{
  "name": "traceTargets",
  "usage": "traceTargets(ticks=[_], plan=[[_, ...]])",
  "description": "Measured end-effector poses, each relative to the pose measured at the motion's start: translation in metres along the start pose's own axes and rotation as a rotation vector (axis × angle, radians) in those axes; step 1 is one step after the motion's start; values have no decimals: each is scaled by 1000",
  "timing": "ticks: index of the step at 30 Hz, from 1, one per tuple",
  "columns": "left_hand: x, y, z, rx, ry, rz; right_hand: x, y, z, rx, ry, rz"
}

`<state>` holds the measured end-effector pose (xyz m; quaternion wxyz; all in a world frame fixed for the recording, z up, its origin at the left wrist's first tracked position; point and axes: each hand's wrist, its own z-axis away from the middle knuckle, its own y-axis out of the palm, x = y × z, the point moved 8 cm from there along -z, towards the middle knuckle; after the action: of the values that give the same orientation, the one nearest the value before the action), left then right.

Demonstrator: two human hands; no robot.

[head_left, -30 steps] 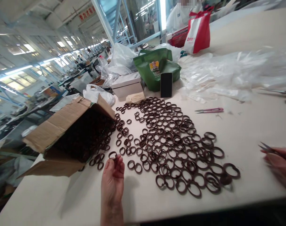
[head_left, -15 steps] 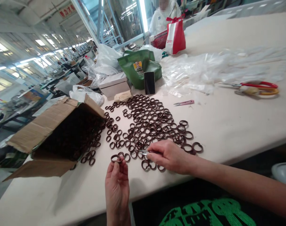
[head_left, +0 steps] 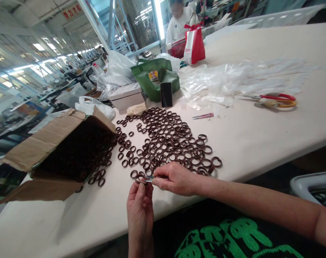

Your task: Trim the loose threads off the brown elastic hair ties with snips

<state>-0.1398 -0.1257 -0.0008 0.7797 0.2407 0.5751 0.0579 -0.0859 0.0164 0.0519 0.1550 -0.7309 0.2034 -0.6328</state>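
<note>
Between the thumb and fingers of my left hand (head_left: 140, 208) is a dark brown ring-shaped band (head_left: 140, 178), held up near the table's front edge. My right hand (head_left: 176, 178) is closed around small thread snips (head_left: 149, 178). Their metal blades meet the right side of the held band; whether they are cutting cannot be made out. Just beyond both hands spreads a pile of similar brown bands (head_left: 176, 144). To the left, a cardboard box (head_left: 42, 141) lies on its side with more bands in its dark inside and spilling from its mouth.
Pink-handled snips (head_left: 203, 116) and red-handled scissors (head_left: 278, 100) lie to the right. Behind the pile stand a phone (head_left: 166, 95), a green bag (head_left: 152, 77) and a white box (head_left: 126, 97). Clear plastic bags (head_left: 227, 80) cover the back. A person (head_left: 176, 28) is beyond a red-and-white bag (head_left: 194, 44).
My right hand has moved left with the snips, from over the pile to the band in my left hand. The left hand stays close to where it was; the view has shifted slightly.
</note>
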Motion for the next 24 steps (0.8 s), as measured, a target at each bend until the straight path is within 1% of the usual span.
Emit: traceTargets(ticks=[3, 7, 12, 16, 20, 24], plan=[[3, 1, 1, 9, -20, 10, 1, -1, 1, -13, -26, 63], [5, 0, 3, -11, -68, 11, 4, -1, 2, -46, -85, 148], [10, 0, 3, -14, -124, 45, 4, 0, 4, -88, -126, 208], [13, -1, 2, -23, -144, 56, 0, 1, 3, -105, -136, 216], [12, -4, 1, -79, -154, 59, -6, -5, 4, -128, -123, 152], [12, -5, 1, -115, -165, 52, -10, -5, 4, -98, -93, 144]])
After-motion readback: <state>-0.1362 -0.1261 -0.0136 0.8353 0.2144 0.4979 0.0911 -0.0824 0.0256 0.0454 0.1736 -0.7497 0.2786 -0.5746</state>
